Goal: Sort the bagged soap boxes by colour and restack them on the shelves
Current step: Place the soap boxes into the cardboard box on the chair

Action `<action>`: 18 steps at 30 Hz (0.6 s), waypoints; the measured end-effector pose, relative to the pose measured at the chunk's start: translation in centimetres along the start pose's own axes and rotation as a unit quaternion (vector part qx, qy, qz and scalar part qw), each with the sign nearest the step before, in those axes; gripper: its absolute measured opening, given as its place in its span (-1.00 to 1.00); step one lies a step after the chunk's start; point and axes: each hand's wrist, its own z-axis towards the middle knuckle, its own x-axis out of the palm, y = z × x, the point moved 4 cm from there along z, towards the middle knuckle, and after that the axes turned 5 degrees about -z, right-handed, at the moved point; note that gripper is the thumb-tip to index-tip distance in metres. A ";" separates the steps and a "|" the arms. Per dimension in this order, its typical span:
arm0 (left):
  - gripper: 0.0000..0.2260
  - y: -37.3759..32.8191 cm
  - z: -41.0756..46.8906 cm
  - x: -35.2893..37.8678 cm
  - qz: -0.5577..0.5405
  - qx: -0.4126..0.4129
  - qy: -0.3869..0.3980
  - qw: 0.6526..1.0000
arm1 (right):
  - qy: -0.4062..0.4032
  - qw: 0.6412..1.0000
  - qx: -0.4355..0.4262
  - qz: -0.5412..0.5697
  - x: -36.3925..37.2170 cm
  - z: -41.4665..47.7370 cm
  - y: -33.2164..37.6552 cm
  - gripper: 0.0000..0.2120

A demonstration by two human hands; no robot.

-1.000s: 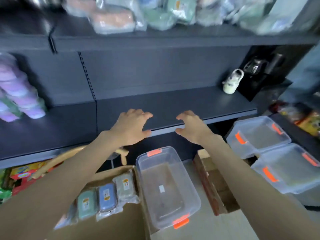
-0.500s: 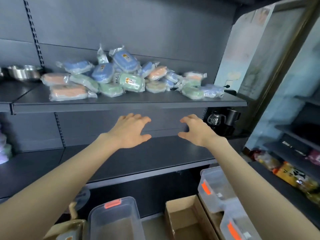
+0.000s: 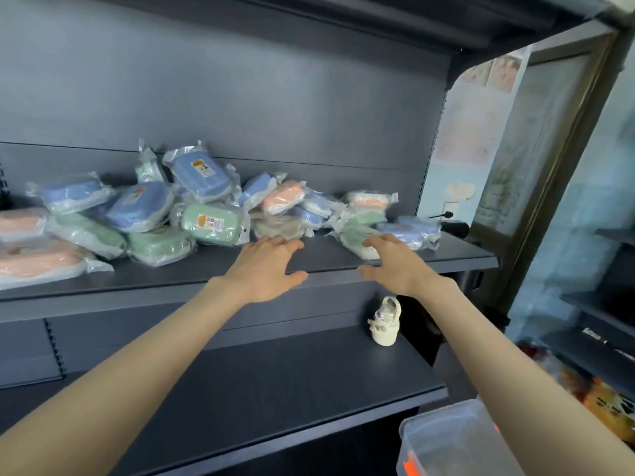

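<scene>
Hovering at the shelf of bagged soap boxes [image 3: 206,218]

Both hands were spread flat, fingers straight and apart, holding nothing; the left hand [image 3: 264,269] hung over the front of the upper shelf [image 3: 178,276], just short of the heap; the right hand [image 3: 395,262] was just beside a green bag at its right end; blue, green and peach boxes lay jumbled together on that shelf; a small cream shoe [image 3: 384,324] stood on the lower shelf [image 3: 275,389].

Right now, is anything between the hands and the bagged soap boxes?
Nothing visible. The left hand and right hand, both open, hover over bare shelf in front of the soap boxes; the cream bottle stands one shelf lower.
</scene>
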 end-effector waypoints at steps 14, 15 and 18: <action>-0.42 7.0 15.1 6.8 -0.052 -0.140 -0.039 0.988 | 0.005 0.998 0.030 0.051 4.9 16.0 -8.3 -0.34; -0.41 7.6 16.0 7.2 -0.046 -0.154 -0.046 0.986 | 0.007 0.998 0.033 0.049 5.3 16.9 -8.8 -0.33; -0.39 9.2 18.0 8.5 -0.027 -0.183 -0.057 0.981 | 0.009 0.998 0.042 0.044 6.5 19.0 -10.0 -0.30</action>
